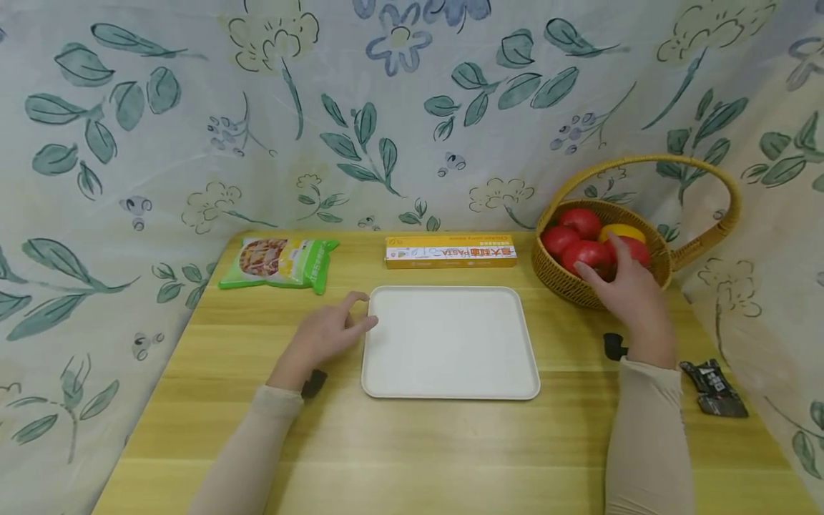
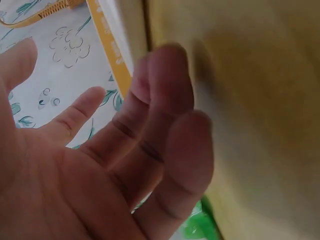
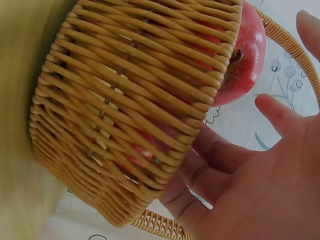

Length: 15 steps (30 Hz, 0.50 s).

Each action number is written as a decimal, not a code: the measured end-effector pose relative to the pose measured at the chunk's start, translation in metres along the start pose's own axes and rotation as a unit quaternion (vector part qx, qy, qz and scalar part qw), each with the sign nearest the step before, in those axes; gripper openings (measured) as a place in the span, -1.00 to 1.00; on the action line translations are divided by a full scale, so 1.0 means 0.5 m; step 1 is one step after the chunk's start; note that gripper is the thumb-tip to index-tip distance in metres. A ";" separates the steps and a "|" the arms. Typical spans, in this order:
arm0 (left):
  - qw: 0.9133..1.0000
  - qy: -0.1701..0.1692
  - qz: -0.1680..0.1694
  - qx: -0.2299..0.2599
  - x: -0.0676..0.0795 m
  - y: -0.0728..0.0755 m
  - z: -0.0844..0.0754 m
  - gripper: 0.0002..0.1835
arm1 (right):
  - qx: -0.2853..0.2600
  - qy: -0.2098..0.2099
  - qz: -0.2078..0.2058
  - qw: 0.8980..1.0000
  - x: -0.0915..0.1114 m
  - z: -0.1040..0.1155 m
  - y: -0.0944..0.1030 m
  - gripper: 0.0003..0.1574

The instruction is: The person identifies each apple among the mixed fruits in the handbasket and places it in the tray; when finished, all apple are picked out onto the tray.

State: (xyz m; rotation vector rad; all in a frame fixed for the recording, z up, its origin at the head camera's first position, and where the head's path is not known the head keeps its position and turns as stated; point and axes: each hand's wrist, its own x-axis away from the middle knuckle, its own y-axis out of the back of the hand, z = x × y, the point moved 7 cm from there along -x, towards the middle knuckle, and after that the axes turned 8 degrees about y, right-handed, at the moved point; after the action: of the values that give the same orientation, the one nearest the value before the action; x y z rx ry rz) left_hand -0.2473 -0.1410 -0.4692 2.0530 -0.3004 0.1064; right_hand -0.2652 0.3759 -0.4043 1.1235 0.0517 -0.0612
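My right hand (image 1: 634,292) reaches over the near rim of the wicker basket (image 1: 566,285), fingers spread above several red round fruits and a yellow fruit (image 1: 623,230). Its thumb is near the front red fruit (image 1: 587,256). In the right wrist view, three fingers (image 3: 215,150) pass behind the rim, their tips hidden; a red fruit (image 3: 250,55) with a dark hollow shows above the weave. My left hand (image 1: 328,330) is at the left edge of the white tray (image 1: 450,343), fingers loosely bent. The left wrist view shows the left palm (image 2: 65,185) holding nothing.
Behind the tray lies an orange-and-white pasta box (image 1: 450,252). A green food bag (image 1: 280,263) is at the back left. To the right of my right wrist lies a small black packet (image 1: 714,390). The basket handle (image 1: 727,193) arches high. Patterned cloth hangs behind the wooden table (image 1: 418,458).
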 end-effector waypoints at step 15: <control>0.969 0.020 0.128 0.211 0.015 -0.069 0.041 -0.47 | 0.025 -0.032 0.018 0.999 -0.012 -0.025 -0.031 0.30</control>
State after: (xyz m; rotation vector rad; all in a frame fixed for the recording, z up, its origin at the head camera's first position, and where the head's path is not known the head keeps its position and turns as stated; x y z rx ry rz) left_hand -0.2323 -0.1447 -0.5069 2.4185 -0.5558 0.3992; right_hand -0.2725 0.3805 -0.4230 1.1714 -0.0276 -0.0666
